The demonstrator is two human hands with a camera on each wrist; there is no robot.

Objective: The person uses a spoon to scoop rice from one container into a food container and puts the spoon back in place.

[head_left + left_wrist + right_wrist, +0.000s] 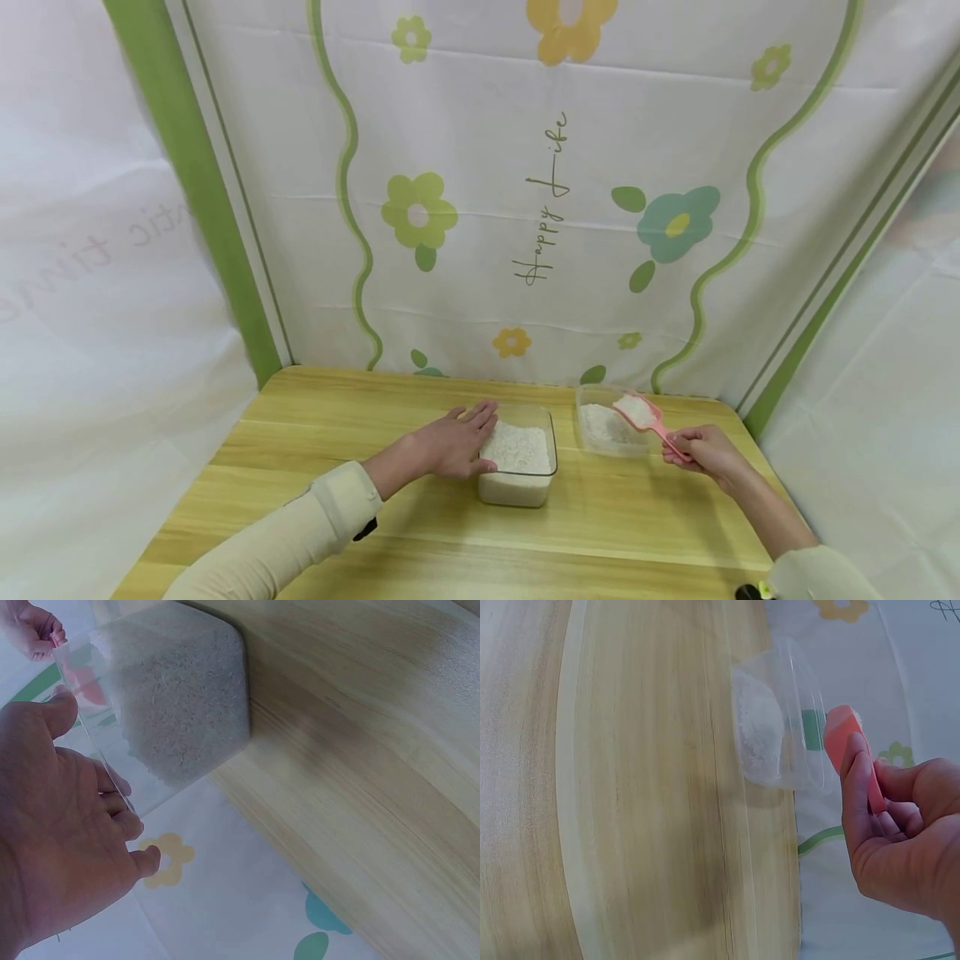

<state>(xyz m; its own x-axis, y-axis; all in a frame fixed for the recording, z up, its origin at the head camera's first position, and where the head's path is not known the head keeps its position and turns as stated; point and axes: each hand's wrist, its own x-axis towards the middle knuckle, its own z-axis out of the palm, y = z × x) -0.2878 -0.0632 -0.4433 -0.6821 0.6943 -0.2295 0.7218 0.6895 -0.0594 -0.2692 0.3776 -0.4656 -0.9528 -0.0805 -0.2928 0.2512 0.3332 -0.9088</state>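
Note:
A clear square container (517, 492) filled high with white rice (517, 450) stands on the table. My left hand (459, 446) rests on its left rim, fingers and thumb spread along the edge; the left wrist view shows the fingertips (129, 825) right at the rim. My right hand (705, 454) grips the handle of a pink scoop (660, 429), seen edge-on in the right wrist view. White rice (635, 410) heaps in the scoop's bowl, which is over a clear plastic box (618, 450). More rice (759, 727) lies in that box.
The wooden table (360, 408) reaches back to a white curtain (465, 292) printed with flowers. Further fabric walls (112, 292) rise at the left and right. The plastic box is near the table's back right edge, to the right of the filled container.

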